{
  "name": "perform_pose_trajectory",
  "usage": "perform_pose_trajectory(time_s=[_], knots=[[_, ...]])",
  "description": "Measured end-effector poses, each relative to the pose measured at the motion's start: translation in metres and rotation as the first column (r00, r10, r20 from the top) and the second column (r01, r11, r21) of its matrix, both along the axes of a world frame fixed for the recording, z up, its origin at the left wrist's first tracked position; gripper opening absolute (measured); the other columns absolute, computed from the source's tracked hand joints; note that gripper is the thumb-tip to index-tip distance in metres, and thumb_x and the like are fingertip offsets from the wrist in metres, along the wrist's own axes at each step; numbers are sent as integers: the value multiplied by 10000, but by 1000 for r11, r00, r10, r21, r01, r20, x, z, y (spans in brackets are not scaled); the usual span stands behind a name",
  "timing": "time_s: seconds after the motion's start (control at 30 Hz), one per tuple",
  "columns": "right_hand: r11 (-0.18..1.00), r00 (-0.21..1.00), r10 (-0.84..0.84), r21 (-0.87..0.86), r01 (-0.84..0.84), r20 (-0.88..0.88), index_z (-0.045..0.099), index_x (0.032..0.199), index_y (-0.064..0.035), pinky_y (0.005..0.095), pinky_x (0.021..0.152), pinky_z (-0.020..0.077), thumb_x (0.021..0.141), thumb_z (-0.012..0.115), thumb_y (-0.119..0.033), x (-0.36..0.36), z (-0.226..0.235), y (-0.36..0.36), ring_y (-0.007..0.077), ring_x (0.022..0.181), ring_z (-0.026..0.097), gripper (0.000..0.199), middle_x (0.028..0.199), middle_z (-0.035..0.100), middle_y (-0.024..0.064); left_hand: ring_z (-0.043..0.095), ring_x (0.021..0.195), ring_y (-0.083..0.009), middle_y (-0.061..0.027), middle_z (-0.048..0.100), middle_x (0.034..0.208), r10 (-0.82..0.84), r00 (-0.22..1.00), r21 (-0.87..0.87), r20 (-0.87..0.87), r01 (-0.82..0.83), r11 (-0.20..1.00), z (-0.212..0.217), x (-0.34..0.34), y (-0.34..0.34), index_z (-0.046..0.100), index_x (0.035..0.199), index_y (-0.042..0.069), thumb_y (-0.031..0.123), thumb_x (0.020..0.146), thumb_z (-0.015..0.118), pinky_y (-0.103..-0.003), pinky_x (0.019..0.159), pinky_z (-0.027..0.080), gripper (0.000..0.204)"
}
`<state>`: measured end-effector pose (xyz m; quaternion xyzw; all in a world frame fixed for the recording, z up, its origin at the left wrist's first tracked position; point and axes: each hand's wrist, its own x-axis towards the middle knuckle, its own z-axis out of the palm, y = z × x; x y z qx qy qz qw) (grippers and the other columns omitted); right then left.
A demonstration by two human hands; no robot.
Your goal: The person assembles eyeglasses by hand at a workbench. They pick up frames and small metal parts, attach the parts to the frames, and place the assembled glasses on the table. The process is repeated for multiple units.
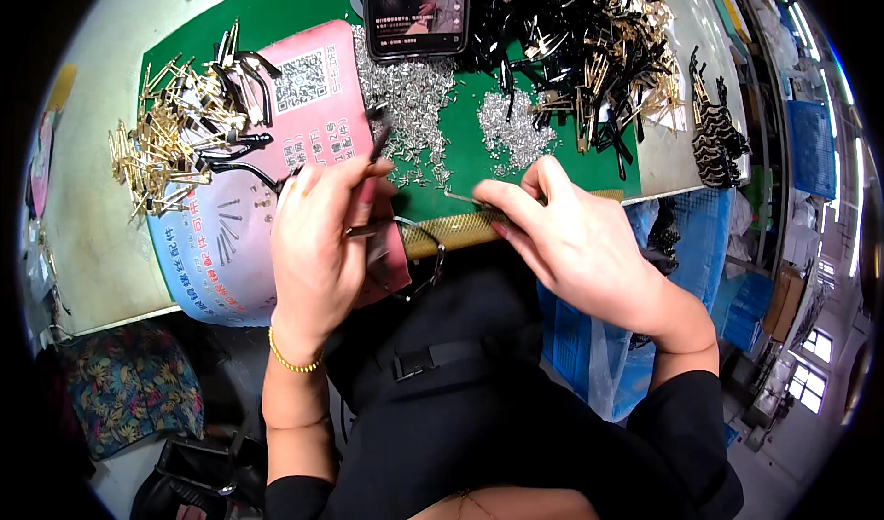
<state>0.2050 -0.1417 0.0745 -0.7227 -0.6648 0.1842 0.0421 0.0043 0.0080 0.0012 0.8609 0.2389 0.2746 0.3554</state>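
Left hand gripped a glasses frame at the near edge of the tabletop; the frame showed a thin, dark, glossy rim, curving outward. Further right, a slender metallic piece projected from the pinching right hand, near loose silver parts.

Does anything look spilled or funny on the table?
The tiny silver pieces look a bit spilled: they lie loose in two heaps on the green mat, with strays around the edges. They might be there on purpose, though. The pink-and-blue sheet seems to stick out past the table.
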Motion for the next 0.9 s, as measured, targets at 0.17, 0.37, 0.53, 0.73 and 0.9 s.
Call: perform_pose_trajectory(time_s=[0.17, 0.37, 0.53, 0.73, 0.9], knots=[[997, 999, -3, -76, 7, 51, 566, 1399, -263, 395, 555, 542, 927, 609, -129, 2, -9, -6, 282, 745, 658, 493, 932, 518, 130, 519, 742, -273, -44, 653, 816, -197, 977, 37, -81, 200, 979, 3, 6, 3, 674, 1039, 66, 24, 908, 620, -382, 713, 381, 147], [998, 999, 12, -60, -9, 37, 602, 1365, -243, 394, 542, 539, 901, 620, -115, 2, -13, -5, 276, 720, 656, 481, 930, 519, 132, 562, 802, -247, -62, 663, 946, -99, 993, -125, 57, 105, 987, -1, 7, 2, 666, 1071, 50, 56, 973, 566, -358, 759, 429, 140], [999, 998, -34, 15, 33, 46, 607, 1354, -226, 382, 532, 535, 866, 636, -77, 2, -19, -10, 277, 705, 653, 511, 921, 517, 133, 632, 730, -132, -124, 646, 1029, 514, 778, -547, 360, -270, 792, 1, -4, -12, 563, 1229, -30, 188, 1098, 455, -244, 584, 544, 277], [997, 996, -73, 9, 73, 50, 586, 1381, -244, 389, 527, 534, 860, 622, -53, -2, -19, -8, 285, 665, 644, 556, 922, 516, 143, 694, 717, -171, -143, 598, 1053, 574, 782, -666, 244, -295, 685, 0, -7, -1, 493, 1301, -62, 72, 1065, 497, -264, 605, 609, 272], [999, 992, -32, -10, 33, 121, 533, 1449, -287, 394, 523, 531, 890, 600, -52, -6, -15, -1, 294, 623, 632, 610, 899, 509, 143, 692, 722, -124, -98, 627, 1041, 435, 888, -661, 147, -239, 711, 1, -8, 10, 558, 1201, -45, 70, 1063, 500, -211, 600, 573, 189]])
